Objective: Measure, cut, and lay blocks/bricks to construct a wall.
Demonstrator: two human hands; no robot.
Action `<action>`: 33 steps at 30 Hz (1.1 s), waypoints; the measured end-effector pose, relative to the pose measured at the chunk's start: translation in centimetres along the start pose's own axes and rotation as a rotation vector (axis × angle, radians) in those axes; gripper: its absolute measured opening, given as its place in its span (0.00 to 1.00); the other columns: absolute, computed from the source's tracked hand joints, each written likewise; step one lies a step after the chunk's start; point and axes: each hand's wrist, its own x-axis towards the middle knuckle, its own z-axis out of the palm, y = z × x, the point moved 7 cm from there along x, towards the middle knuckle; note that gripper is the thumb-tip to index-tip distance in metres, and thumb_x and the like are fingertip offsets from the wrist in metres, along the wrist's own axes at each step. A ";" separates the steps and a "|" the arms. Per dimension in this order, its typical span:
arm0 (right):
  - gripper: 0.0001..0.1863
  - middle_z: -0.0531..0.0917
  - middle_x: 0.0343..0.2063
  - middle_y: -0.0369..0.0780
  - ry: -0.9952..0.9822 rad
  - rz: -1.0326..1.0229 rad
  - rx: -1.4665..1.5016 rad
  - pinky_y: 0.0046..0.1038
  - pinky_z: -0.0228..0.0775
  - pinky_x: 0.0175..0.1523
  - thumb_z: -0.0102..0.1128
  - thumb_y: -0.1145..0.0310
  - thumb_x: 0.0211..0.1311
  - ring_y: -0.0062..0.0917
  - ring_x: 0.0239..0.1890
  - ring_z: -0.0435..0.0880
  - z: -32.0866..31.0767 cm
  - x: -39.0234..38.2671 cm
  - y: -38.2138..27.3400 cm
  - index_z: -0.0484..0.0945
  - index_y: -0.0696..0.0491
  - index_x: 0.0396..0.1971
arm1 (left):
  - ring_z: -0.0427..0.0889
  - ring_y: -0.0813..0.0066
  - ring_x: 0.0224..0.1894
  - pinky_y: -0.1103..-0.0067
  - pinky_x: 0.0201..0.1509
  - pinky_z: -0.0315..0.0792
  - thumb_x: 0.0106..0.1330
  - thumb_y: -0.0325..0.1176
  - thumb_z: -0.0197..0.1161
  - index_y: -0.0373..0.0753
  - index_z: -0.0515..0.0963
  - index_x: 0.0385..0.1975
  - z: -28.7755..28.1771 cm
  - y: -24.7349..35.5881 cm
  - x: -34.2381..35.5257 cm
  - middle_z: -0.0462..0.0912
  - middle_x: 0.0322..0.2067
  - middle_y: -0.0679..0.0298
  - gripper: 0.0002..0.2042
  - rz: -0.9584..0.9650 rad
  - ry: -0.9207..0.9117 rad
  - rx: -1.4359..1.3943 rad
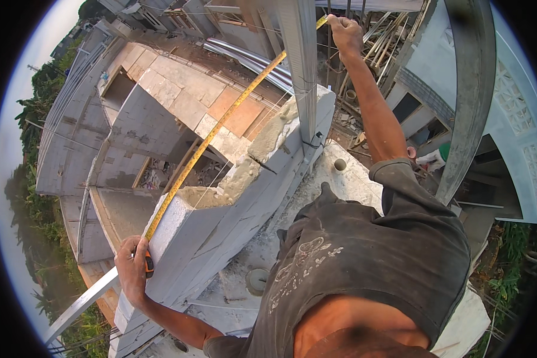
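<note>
Tape measure: the yellow tape blade (210, 136) runs diagonally from the lower left to the upper centre of the frame, passing out of sight behind the upright metal post (301, 71).
Left hand: at lower left, the left hand (132, 262) is curled around the black-and-orange tape case (150, 264), thumb uppermost.
Right hand: at the upper centre-right, the right hand (345, 37) pinches the far end of the blade, just beyond the post; the hook itself is hidden by the fingers.
Block wall: the pale block wall (232, 221) rises through the centre with a broken, stepped crest; the blade passes over its left end, though contact cannot be told.
Blade tension: slightly bowed in this curved view; true sag cannot be judged. A firm, even pull between both hands should serve best.
Blade path: the post is the likeliest source of error; the blade is best run straight past it, without bending or twisting.
Footing: with both arms outstretched beside the wall, balanced weight seems wiser than leaning farther.
</note>
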 end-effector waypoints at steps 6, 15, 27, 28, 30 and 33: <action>0.21 0.82 0.18 0.41 -0.027 0.033 0.005 0.32 0.72 0.42 0.61 0.48 0.53 0.31 0.26 0.82 1.7 0.5 1.8 0.86 0.54 0.24 | 0.80 0.68 0.41 0.75 0.49 0.71 0.66 0.35 0.59 0.28 0.80 0.36 0.1 0.0 -0.1 0.82 0.38 0.56 0.13 -0.031 0.003 0.003; 0.19 0.85 0.30 0.35 -0.132 0.120 0.329 0.23 0.69 0.45 0.64 0.57 0.58 0.17 0.35 0.79 1.5 2.9 4.7 0.86 0.60 0.35 | 0.80 0.68 0.35 0.74 0.44 0.73 0.65 0.38 0.60 0.30 0.81 0.34 -0.3 -0.2 -0.2 0.81 0.37 0.57 0.15 -0.012 0.054 -0.039; 0.20 0.86 0.32 0.38 -0.131 0.143 0.279 0.25 0.70 0.47 0.64 0.57 0.58 0.20 0.36 0.80 1.5 2.2 4.5 0.85 0.61 0.39 | 0.81 0.71 0.32 0.76 0.34 0.76 0.66 0.41 0.59 0.32 0.82 0.35 -0.2 -0.2 -0.5 0.81 0.36 0.58 0.16 0.012 0.063 -0.048; 0.20 0.86 0.32 0.38 -0.128 0.141 0.279 0.25 0.70 0.47 0.64 0.57 0.58 0.20 0.36 0.80 1.4 2.4 4.8 0.85 0.61 0.39 | 0.81 0.72 0.32 0.76 0.31 0.77 0.66 0.41 0.59 0.32 0.82 0.35 -0.1 -0.1 -0.4 0.81 0.36 0.59 0.15 -0.025 0.045 -0.084; 0.20 0.85 0.33 0.38 -0.134 0.145 0.313 0.25 0.70 0.47 0.64 0.57 0.58 0.21 0.37 0.80 1.4 2.7 5.1 0.85 0.61 0.39 | 0.81 0.72 0.31 0.76 0.30 0.77 0.66 0.41 0.59 0.32 0.82 0.35 -0.1 0.0 -0.3 0.80 0.35 0.59 0.15 -0.006 0.048 -0.070; 0.21 0.85 0.34 0.38 -0.136 0.155 0.269 0.25 0.69 0.48 0.64 0.56 0.58 0.21 0.38 0.80 1.1 2.9 4.9 0.85 0.61 0.39 | 0.81 0.72 0.31 0.76 0.29 0.77 0.66 0.41 0.59 0.32 0.82 0.35 0.0 0.2 0.0 0.80 0.35 0.59 0.16 0.021 0.052 -0.058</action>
